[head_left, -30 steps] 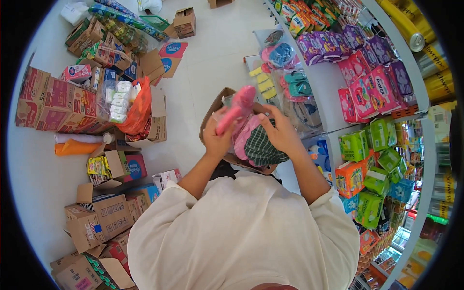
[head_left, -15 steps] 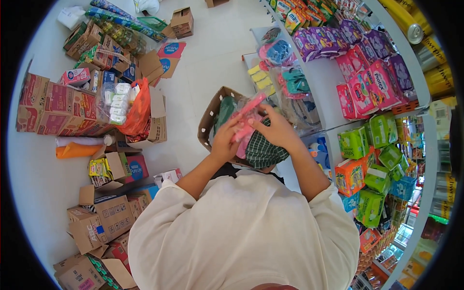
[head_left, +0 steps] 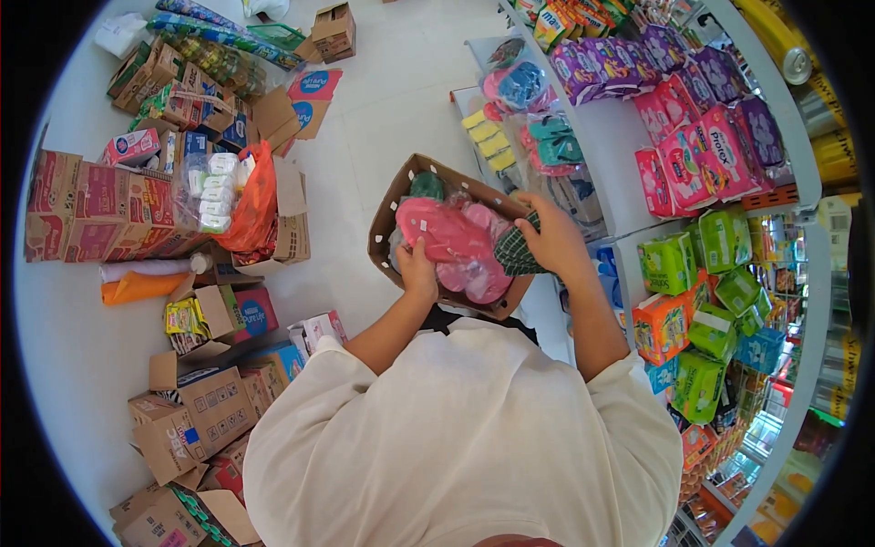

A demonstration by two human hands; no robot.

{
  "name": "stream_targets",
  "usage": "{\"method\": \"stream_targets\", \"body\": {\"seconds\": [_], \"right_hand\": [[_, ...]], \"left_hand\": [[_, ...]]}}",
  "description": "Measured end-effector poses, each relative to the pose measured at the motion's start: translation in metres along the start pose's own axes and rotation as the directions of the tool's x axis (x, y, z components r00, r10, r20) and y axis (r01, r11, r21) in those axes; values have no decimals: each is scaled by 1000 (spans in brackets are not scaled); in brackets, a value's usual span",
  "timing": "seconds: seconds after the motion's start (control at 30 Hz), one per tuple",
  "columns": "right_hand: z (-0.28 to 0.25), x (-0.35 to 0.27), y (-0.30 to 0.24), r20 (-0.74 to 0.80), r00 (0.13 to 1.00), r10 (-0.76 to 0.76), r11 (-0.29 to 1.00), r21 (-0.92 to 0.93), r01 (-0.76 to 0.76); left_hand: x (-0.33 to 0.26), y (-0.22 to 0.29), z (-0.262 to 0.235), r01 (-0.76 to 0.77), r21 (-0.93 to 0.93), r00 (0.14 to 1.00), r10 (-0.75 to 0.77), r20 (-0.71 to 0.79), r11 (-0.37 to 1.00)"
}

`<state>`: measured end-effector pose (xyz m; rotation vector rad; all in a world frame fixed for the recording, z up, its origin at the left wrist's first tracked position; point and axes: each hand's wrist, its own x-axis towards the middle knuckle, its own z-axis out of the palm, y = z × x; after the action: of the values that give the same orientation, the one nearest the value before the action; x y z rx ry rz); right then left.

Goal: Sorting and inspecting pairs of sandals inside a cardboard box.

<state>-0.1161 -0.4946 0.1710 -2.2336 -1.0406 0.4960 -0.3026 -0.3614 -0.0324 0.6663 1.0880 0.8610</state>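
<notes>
An open cardboard box (head_left: pixel 381 205) stands in front of me with plastic-wrapped goods inside. My left hand (head_left: pixel 418 272) is closed on the near edge of a pair of bright pink slippers (head_left: pixel 444 228) in clear plastic, held over the box. My right hand (head_left: pixel 556 235) grips a dark green checked cloth item (head_left: pixel 518 252) at the box's right side; its exact kind is unclear. Under the slippers lie paler pink wrapped pieces (head_left: pixel 488 283). A dark green bundle (head_left: pixel 427 187) sits in the box's far corner.
To the right, shelves hold purple packs (head_left: pixel 597 71), pink packs (head_left: pixel 706 159) and green packs (head_left: pixel 697 387). Bagged teal slippers (head_left: pixel 554 144) and yellow sponges (head_left: pixel 489 141) lie beyond the box. Cartons (head_left: pixel 214 406) and an orange plastic bag (head_left: pixel 252 205) line the left wall.
The pink slippers have turned from edge-on to flat and come down over the box. My right hand has left them and now grips the checked cloth item, shifted right.
</notes>
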Motion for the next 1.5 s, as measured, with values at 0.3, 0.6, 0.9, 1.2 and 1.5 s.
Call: {"method": "stream_targets", "body": {"seconds": [0.3, 0.6, 0.9, 1.2, 1.5], "right_hand": [[-4, 2, 1, 50, 998, 35, 999, 31, -37], [54, 15, -14, 27, 975, -220, 887, 421, 188], [167, 5, 80, 39, 986, 163, 959, 229, -167], [279, -53, 98, 213, 950, 230, 893, -434, -119], [315, -37, 110, 257, 962, 93, 786, -612, 88]], "left_hand": [[-15, 10, -19, 306, 924, 477, -877, 60, 230], [-40, 107, 39, -466, 317, 648, 76, 758, 826], [13, 124, 7, -672, 642, 720, -123, 683, -369], [20, 109, -34, -717, 529, 685, -315, 657, -454], [28, 121, -54, -748, 544, 659, -328, 677, -379]]}}
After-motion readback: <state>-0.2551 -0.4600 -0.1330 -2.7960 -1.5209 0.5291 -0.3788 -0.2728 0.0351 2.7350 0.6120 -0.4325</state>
